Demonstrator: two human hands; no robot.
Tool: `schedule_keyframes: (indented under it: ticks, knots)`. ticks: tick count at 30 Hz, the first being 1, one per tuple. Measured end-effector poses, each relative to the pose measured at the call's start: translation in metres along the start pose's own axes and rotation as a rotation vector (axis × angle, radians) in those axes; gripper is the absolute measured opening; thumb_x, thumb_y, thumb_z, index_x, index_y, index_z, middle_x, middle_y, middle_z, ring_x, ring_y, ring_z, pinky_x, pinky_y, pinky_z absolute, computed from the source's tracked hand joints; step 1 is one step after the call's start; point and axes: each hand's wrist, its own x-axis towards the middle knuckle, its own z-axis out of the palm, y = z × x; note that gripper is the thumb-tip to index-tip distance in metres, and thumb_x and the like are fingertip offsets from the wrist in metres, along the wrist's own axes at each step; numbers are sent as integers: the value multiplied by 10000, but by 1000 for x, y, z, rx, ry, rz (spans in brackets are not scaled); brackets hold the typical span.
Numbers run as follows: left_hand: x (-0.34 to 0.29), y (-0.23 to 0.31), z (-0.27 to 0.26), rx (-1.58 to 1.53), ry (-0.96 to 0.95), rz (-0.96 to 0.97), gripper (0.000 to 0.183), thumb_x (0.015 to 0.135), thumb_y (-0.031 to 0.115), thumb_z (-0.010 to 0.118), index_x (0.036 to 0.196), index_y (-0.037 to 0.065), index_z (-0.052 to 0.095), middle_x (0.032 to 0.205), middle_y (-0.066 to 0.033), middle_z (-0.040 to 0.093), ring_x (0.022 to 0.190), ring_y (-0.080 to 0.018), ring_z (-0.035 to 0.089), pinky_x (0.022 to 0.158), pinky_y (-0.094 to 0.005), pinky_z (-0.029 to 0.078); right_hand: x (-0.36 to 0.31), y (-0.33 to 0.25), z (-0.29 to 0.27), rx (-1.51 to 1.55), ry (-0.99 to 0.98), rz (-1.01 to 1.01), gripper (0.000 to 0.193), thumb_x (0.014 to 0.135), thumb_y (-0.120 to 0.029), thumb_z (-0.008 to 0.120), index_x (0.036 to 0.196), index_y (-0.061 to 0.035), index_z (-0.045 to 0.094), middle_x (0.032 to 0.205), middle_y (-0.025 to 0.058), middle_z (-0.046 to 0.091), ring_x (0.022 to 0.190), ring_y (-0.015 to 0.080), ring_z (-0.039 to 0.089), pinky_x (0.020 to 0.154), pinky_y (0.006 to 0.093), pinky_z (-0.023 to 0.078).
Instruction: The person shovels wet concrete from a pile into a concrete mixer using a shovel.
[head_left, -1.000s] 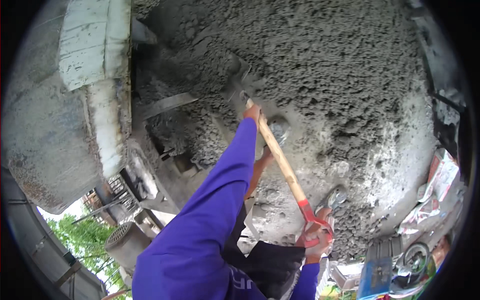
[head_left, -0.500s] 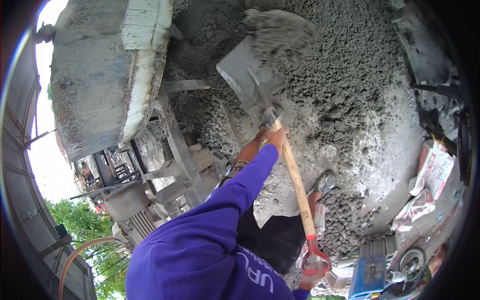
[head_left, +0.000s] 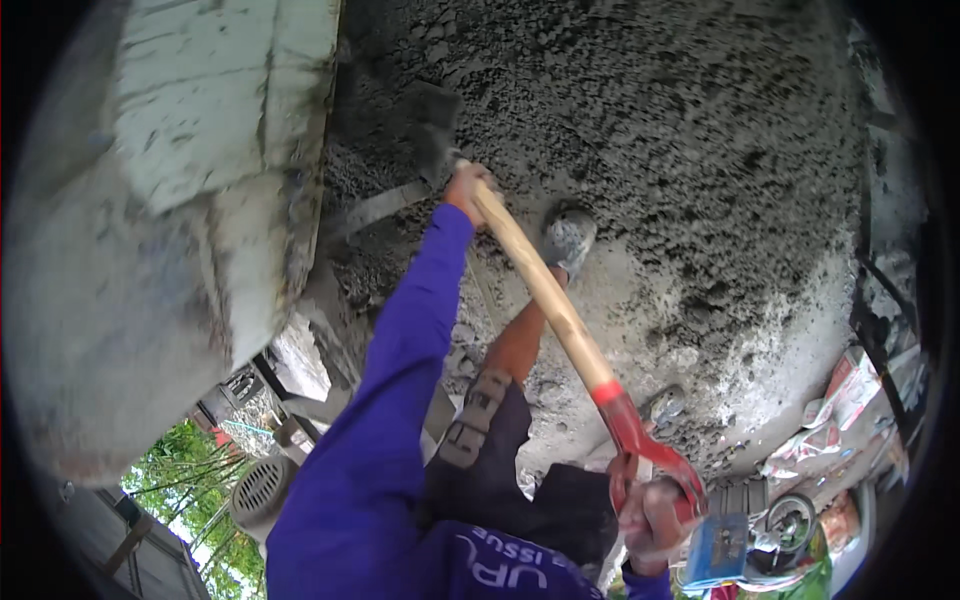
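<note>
Both my hands are closed on a shovel (head_left: 548, 290) with a wooden shaft and a red D-shaped grip. My left hand (head_left: 466, 194) wraps the lower shaft close to the blade. My right hand (head_left: 652, 515), slightly blurred, holds the red grip near my body. The shovel's dark blade (head_left: 433, 120) lies at the grey, crumbly mortar-like mix (head_left: 680, 130), beside the mixer drum's rim. How deep the blade sits is hard to see in the shade. My shoe (head_left: 570, 238) stands on the ground right of the shaft.
A large, mortar-crusted mixer drum (head_left: 190, 200) fills the left side. A metal bar (head_left: 375, 212) juts out under it. At the right lie torn paper sacks (head_left: 840, 405), with a blue box (head_left: 715, 550) and a wheel (head_left: 790, 522) at the lower right.
The blade, which was throwing a load of mix at the upper middle, has swung left and down to the pile by the drum. My left arm reaches farther forward; the view has shifted.
</note>
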Motion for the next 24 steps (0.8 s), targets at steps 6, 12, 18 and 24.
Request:
schedule_keyframes:
  ticks: [6, 12, 18, 24]
  knots:
    - [72, -27, 2, 87, 296, 96, 177, 832, 190, 578, 706, 103, 488, 618, -56, 483, 532, -228, 487, 511, -391, 448, 100, 81, -50, 180, 362, 214, 178, 803, -120, 540, 916, 17, 551, 555, 59, 505, 378, 127, 448, 374, 254, 401]
    - [86, -82, 2, 192, 545, 236, 105, 826, 129, 583, 770, 48, 545, 638, -86, 518, 519, -237, 517, 522, -420, 477, 134, 156, -133, 259, 519, 156, 139, 779, -61, 538, 900, -12, 587, 567, 13, 480, 412, 113, 446, 372, 252, 397]
    - [-17, -258, 88, 348, 423, 286, 247, 790, 68, 594, 998, -29, 504, 721, -111, 556, 535, -226, 585, 423, -345, 483, -9, 215, -296, 293, 717, 238, 160, 736, -54, 546, 886, -77, 594, 728, 31, 561, 601, 157, 572, 517, 257, 495]
    - [-138, -389, 126, 707, 238, 616, 321, 745, 122, 668, 981, -49, 534, 721, -99, 585, 576, -203, 591, 482, -356, 478, -190, 193, -343, 357, 801, 412, 215, 790, -128, 573, 1004, -123, 550, 703, -23, 528, 525, 88, 504, 465, 249, 472]
